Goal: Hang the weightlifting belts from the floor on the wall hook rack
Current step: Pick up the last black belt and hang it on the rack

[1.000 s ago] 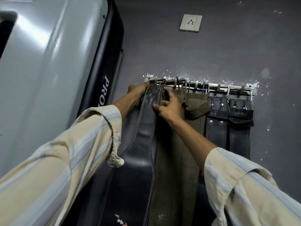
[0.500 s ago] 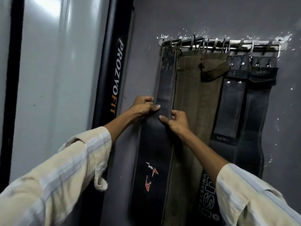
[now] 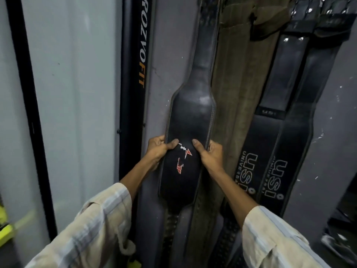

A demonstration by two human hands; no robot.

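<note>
A black leather weightlifting belt point(image 3: 190, 115) with a red and white logo hangs down the grey wall, its top out of frame. My left hand point(image 3: 157, 148) grips its left edge at the wide part, thumb on the front. My right hand point(image 3: 209, 154) grips its right edge, thumb also on the front. Beside it on the right hang an olive fabric belt point(image 3: 234, 78) and two black belts point(image 3: 269, 144) printed "USI". The hook rack is above the frame and hidden.
A tall black panel point(image 3: 133, 74) lettered "PROZVOFIT" stands against the wall just left of the belts, with a pale grey surface point(image 3: 73, 93) beyond it. A yellow-green object point(image 3: 5, 227) shows at the lower left edge. Dark items point(image 3: 340, 225) lie at the lower right.
Both hands have slid down the hanging black belt from near the rack to its wide logo section. My view has dropped, so the rack has left the frame.
</note>
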